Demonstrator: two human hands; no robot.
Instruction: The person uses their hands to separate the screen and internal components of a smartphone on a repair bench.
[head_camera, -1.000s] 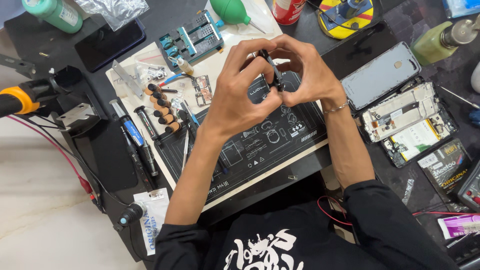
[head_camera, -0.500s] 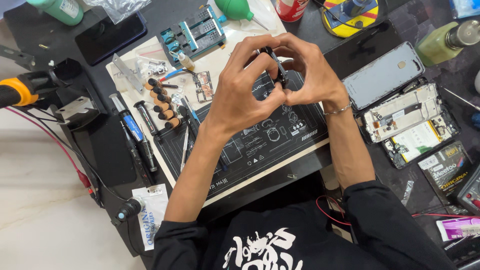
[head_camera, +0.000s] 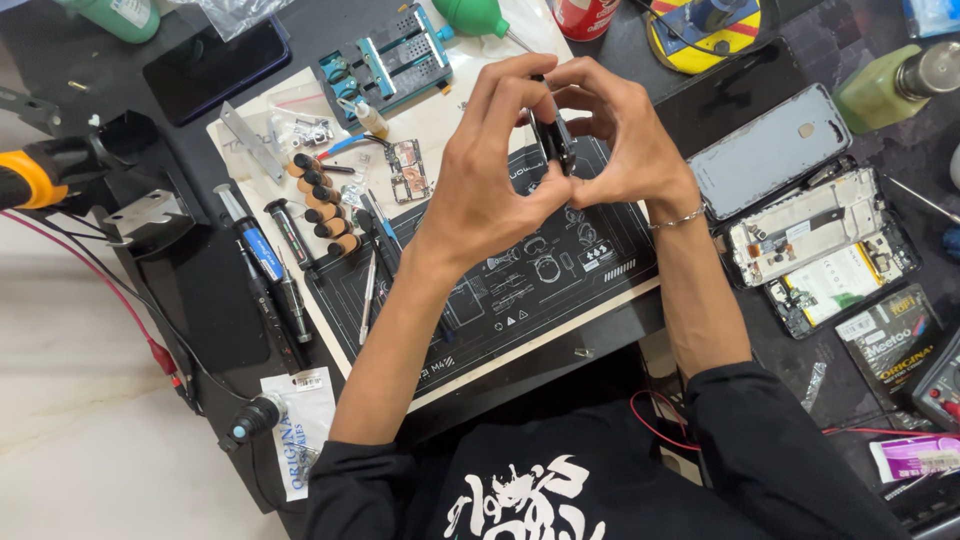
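Observation:
Both my hands are raised together above a black repair mat (head_camera: 520, 300). My left hand (head_camera: 490, 170) and my right hand (head_camera: 630, 140) pinch a small dark flat part (head_camera: 552, 135) between fingertips and thumbs, edge-on to the camera. Its exact kind is hard to tell. A thin bracelet circles my right wrist. Left of my left hand lies a small circuit board (head_camera: 408, 170) on the mat.
An opened phone frame (head_camera: 820, 250) and a grey back cover (head_camera: 770, 150) lie to the right. Screwdrivers (head_camera: 270, 260), a row of bits (head_camera: 320, 205), tweezers (head_camera: 368, 295) and a blue-green board holder (head_camera: 385, 62) sit left. A dark phone (head_camera: 215, 65), bottles and red wires ring the bench.
My hands stay joined on the small dark part, shifting slightly and turning it between the fingers. Nothing else on the bench has moved.

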